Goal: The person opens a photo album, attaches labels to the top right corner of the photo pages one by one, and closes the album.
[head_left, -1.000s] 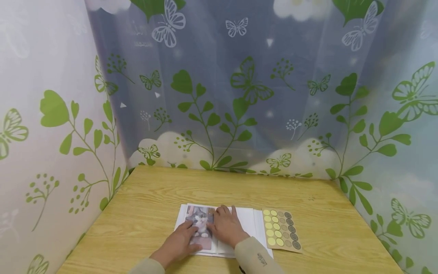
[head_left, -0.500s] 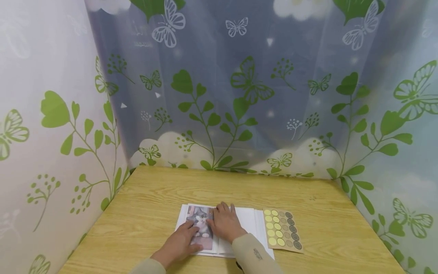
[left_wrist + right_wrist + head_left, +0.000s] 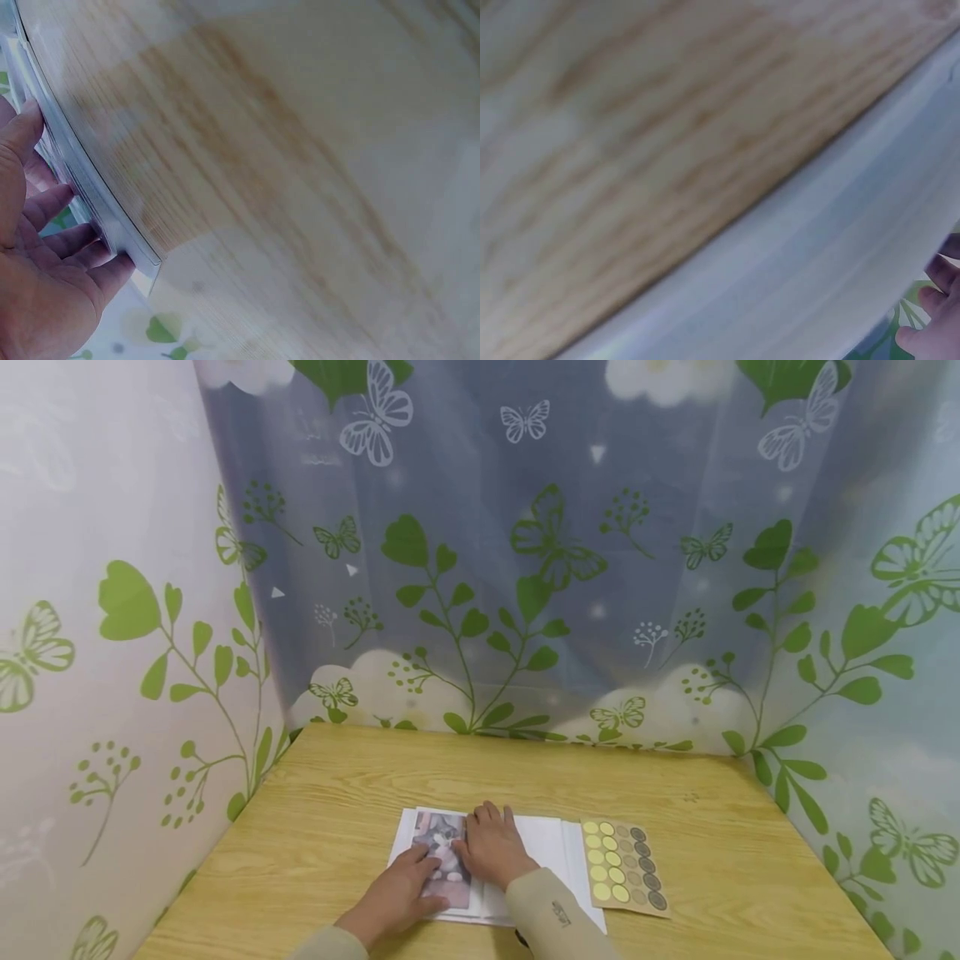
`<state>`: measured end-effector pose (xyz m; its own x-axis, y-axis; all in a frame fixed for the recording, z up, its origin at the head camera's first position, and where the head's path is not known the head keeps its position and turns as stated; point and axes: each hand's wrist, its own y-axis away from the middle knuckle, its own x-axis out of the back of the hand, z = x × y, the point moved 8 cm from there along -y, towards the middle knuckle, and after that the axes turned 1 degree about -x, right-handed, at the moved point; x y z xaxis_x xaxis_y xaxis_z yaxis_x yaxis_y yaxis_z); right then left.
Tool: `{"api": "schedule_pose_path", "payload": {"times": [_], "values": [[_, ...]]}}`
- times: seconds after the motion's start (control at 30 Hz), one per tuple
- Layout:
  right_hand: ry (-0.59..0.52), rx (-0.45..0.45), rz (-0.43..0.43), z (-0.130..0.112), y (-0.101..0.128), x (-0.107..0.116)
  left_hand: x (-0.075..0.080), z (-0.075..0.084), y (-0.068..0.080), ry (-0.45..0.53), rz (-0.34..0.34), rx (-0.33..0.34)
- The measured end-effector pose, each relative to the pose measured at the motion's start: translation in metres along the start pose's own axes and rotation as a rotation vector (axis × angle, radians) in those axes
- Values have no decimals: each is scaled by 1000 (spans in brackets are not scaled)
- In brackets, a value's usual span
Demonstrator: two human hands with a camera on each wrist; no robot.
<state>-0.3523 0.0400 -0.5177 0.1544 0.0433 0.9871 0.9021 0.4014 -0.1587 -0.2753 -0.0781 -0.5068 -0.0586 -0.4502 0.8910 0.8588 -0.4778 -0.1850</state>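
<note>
An open white album lies on the wooden table, a cat photo on its left-hand page. My left hand rests on the photo's lower left, fingers stretched over it and the thumb near its bottom edge. Along the photo's right side lies my right hand, fingers extended towards the far edge and thumb over the picture. In the left wrist view, the left fingers touch the album's edge. The right wrist view shows a blurred white album edge and only part of the right hand.
To the album's right lies a brown sheet of round stickers in yellow, tan and dark grey, close against the album. Curtains printed with leaves and butterflies stand behind the table and on both sides.
The right hand has shifted slightly towards the album's far edge. My left hand stays on the photo. The head view has drifted a little, moving the whole scene slightly right.
</note>
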Motion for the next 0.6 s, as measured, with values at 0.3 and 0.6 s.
{"api": "schedule_pose_path", "payload": {"times": [0.3,0.6], "values": [[-18,-6,-27,-4,5,6,0,1,0,-1,5,-6],[-26,-1,-25,-5,7,8,-1,1,0,-13,4,1]]}}
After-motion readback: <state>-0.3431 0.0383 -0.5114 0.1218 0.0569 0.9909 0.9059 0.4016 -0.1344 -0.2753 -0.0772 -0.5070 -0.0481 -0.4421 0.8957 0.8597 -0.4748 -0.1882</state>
